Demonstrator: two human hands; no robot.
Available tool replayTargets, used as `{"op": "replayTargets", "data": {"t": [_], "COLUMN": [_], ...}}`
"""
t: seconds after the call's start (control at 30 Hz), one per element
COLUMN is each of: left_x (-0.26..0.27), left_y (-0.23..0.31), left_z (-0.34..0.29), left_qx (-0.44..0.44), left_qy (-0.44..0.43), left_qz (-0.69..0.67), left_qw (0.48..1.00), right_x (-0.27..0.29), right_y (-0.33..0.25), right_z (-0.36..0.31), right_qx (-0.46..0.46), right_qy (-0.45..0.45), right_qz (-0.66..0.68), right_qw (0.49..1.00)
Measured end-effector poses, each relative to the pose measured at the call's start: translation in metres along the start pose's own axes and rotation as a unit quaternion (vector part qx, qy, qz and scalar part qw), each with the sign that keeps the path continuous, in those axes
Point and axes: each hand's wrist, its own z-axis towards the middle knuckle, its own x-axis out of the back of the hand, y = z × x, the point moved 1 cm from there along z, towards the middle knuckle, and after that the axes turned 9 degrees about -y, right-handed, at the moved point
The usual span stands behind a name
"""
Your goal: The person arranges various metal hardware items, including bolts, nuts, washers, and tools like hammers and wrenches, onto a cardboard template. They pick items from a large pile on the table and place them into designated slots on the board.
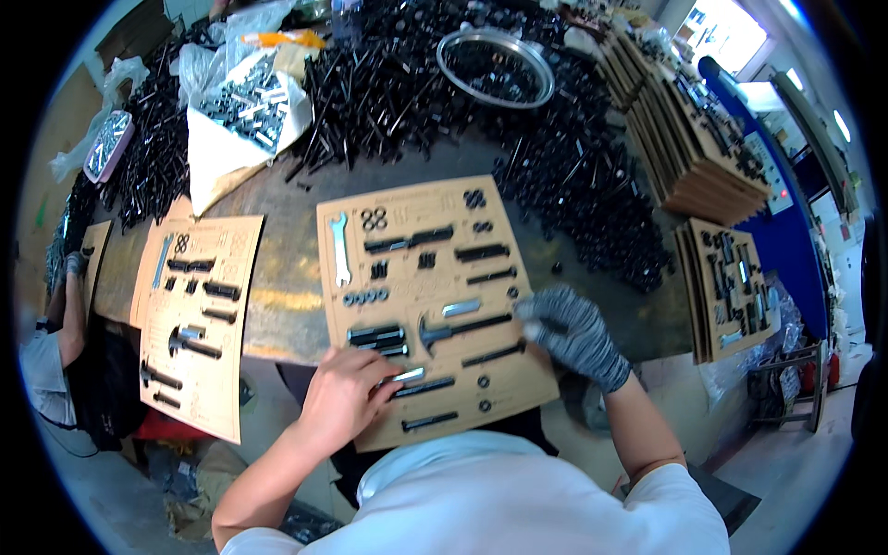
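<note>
A brown cardboard sheet (402, 208) lies before me with a silver open-end wrench (340, 250), black bolts (407, 239), nuts (375, 219) and a T-shaped black part (462, 330) set on it. My bare left hand (344, 396) reaches over its lower left edge. Its thumb and fingertips are closed at a short silver tube (410, 375), beside a row of black bolts (375, 336). My right hand (575, 335), in a grey knitted glove, rests at the sheet's right edge. Its fingers are bent together; anything within them is hidden. Another silver tube (461, 308) lies between the hands.
Piles of black bolts (370, 102) and nuts (592, 185) cover the far table, around a round metal tray (446, 69). Silver parts fill an open bag (208, 171). Filled sheets lie left (208, 370) and stand stacked right (657, 166). A co-worker's gloved hand (76, 264) is far left.
</note>
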Motion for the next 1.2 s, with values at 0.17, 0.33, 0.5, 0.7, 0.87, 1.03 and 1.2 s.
{"op": "replayTargets", "data": {"t": [0.17, 0.33, 0.5, 0.7, 0.87, 1.03, 1.2], "left_x": [0.023, 0.035, 0.029, 0.032, 0.042, 0.048, 0.051], "left_y": [0.018, 0.023, -0.013, -0.005, 0.012, 0.002, 0.002], "left_z": [0.023, 0.039, 0.027, 0.057, 0.073, 0.054, 0.034], "left_qx": [0.015, 0.023, 0.088, 0.11, 0.059, 0.081, 0.098], "left_qy": [0.101, 0.116, 0.132, 0.166, 0.162, 0.144, 0.154], "left_qz": [-0.006, -0.012, -0.015, -0.064, -0.06, -0.085, -0.071], "left_qw": [0.995, 0.993, 0.987, 0.978, 0.983, 0.983, 0.981], "right_x": [0.103, 0.157, 0.159, 0.167, 0.166, 0.191, 0.172], "right_y": [0.004, 0.083, 0.094, 0.128, 0.124, 0.117, 0.109], "right_z": [0.163, 0.324, 0.363, 0.377, 0.384, 0.363, 0.367], "right_qx": [0.073, -0.068, -0.147, -0.109, -0.111, -0.101, -0.092], "right_qy": [0.208, 0.13, 0.031, 0.055, 0.076, -0.032, 0.054], "right_qz": [-0.153, -0.376, -0.397, -0.35, -0.336, -0.334, -0.38], "right_qw": [0.963, 0.915, 0.905, 0.929, 0.932, 0.937, 0.919]}}
